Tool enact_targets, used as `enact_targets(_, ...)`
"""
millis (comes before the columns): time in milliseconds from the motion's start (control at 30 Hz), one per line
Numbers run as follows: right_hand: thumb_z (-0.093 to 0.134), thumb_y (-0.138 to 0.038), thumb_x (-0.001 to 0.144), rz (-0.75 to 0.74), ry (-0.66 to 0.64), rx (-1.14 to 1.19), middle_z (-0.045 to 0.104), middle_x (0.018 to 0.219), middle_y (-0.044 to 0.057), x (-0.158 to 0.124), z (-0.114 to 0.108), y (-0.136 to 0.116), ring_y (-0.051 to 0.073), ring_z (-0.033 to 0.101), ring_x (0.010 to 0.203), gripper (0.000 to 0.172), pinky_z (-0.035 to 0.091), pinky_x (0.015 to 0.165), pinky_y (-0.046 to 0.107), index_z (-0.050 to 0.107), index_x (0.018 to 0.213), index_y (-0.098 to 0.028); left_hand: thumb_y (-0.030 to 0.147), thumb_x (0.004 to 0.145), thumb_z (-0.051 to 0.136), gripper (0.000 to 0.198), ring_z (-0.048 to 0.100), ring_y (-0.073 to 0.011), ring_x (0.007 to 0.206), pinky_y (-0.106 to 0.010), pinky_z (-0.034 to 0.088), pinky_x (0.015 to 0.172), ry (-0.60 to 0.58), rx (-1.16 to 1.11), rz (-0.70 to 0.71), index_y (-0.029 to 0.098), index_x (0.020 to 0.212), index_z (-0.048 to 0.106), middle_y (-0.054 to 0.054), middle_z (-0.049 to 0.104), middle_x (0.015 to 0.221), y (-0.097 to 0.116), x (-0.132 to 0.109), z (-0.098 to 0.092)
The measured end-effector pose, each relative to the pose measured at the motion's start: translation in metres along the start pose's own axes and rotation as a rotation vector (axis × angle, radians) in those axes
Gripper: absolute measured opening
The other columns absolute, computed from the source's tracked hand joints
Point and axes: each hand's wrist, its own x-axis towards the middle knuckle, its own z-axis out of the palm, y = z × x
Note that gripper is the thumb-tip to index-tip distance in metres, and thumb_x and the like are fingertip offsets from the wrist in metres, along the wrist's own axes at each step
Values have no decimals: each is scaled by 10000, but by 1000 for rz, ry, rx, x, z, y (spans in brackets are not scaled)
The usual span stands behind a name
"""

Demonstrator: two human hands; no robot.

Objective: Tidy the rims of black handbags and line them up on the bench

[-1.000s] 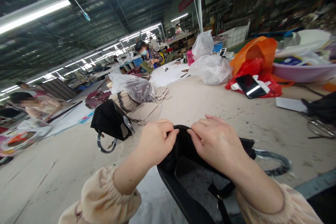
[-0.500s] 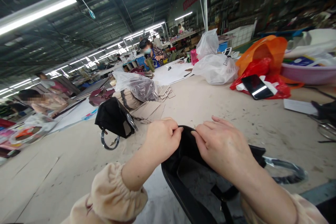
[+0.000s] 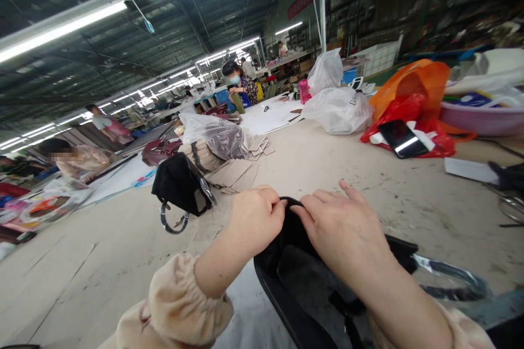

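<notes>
A black handbag (image 3: 272, 289) stands open in front of me, its dark lining and a strap showing inside. My left hand (image 3: 258, 218) pinches the far end of its rim, thumb on the inner side. Close beside it, my right hand (image 3: 341, 223) grips the same rim, with one finger sticking up. Below the right wrist, a plastic-wrapped handle (image 3: 450, 270) sticks out to the right of the bag. Another black bag (image 3: 174, 182) with a wrapped ring handle sits on the table to the left.
The wide table (image 3: 135, 262) carries cardboard pieces (image 3: 233, 174), a clear plastic bag (image 3: 216, 133) and white plastic bags (image 3: 338, 109). At right lie a phone (image 3: 403, 139), a red bag (image 3: 444, 144), a purple basin (image 3: 483, 120) and scissors (image 3: 511, 207). Co-workers (image 3: 241, 87) sit farther back.
Both hands keep their hold on the bag's rim, and the right hand has edged slightly left toward the left hand. The whole view has shifted a little.
</notes>
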Motion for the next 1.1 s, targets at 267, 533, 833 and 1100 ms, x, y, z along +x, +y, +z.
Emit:
enact_targets(267,531,-180,867,-16,45,59,630,661,10,4,8,-2,167,587,674,182,334,890,324,612,706,-202,290,861,473,321,548,-132,636,-257,340,603,-13,-26,24,179,567,537,-11,590,651,0,0,-1)
enact_targets(533,511,-163,852,-34,74,65,623,650,18,3,7,-4,168,576,687,215,360,773,299,596,657,-194,288,854,489,304,571,-141,652,-258,356,606,-1,-5,27,184,584,582,-14,612,661,2,-3,-2)
enact_targets(833,410,-254,921,19,-267,-25,701,793,64,19,-14,-12,182,652,712,258,362,590,271,647,844,-191,286,857,460,283,630,-190,748,-288,425,656,-12,-11,12,172,732,687,-73,687,785,-3,-6,-5)
enact_targets(1100,449,-258,867,-95,-486,-95,720,847,127,44,-27,-15,206,666,815,284,423,675,268,715,853,-161,316,805,547,223,644,-195,781,-291,481,730,3,-171,42,181,727,707,-70,704,809,-7,-12,-13)
